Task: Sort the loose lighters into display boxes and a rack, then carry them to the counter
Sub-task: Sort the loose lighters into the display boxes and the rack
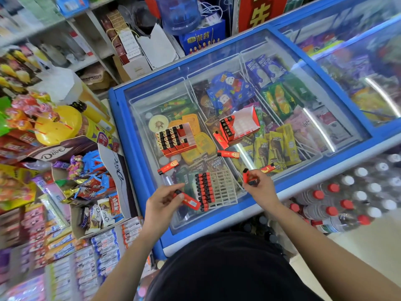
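Left hand (161,200) pinches one red lighter (187,200); right hand (259,187) grips a few upright lighters (249,178) — count unclear. Part-filled rack (223,190) lies between the hands on the freezer lid (122,131). Fuller display box (175,141) sits beyond the left hand, emptier display box (238,124) beyond the right — loose lighters (168,167) scattered nearer the hands.

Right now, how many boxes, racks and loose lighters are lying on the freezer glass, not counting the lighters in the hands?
Display boxes: 2
Rack: 1
Loose lighters: 4
Total: 7
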Tool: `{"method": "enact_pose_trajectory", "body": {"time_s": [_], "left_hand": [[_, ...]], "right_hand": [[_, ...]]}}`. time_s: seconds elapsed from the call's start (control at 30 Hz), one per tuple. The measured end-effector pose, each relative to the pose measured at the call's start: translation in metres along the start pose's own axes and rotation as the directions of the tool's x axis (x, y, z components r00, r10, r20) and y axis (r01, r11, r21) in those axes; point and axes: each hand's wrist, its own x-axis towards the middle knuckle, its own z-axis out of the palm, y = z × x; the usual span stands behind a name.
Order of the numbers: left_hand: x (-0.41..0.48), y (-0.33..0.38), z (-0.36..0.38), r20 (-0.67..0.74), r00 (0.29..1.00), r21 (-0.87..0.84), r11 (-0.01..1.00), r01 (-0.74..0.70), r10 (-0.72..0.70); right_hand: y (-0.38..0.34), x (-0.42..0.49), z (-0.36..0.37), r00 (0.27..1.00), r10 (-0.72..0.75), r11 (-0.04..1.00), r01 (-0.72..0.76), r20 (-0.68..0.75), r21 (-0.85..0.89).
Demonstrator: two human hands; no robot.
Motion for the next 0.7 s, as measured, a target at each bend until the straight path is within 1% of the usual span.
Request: {"method": "enact_pose_trajectory", "body": {"time_s": [0.07,0.2,0.4,0.53,0.7], "left_hand": [[-0.001,0.009,0.009,0.059,0.997,0.060,0.997,-0.053,0.049],[0.001,0.011,0.029,0.127,0.984,0.206,0.967,-0.149,0.124],[0.008,0.003,0.050,0.136,0.988,0.344,0.932,-0.112,0.069],[0.010,-0.001,0.058,0.181,0.973,0.417,0.884,-0.210,0.146],[0.009,-0.004,0.061,0.243,0.954,0.498,0.822,-0.278,0.175]], "right_hand": [[-0.004,-0.010,0.002,0.998,0.052,0.996,-0.049,-0.032,0.080],[-0.008,-0.021,0.003,0.998,0.056,0.989,-0.051,-0.032,0.138],[-0.011,-0.028,-0.006,0.998,0.062,0.977,-0.056,-0.022,0.206],[-0.006,-0.029,-0.010,0.997,0.080,0.949,-0.073,-0.011,0.308],[-0.005,-0.025,-0.011,0.991,0.124,0.939,-0.136,0.059,0.316]]}}
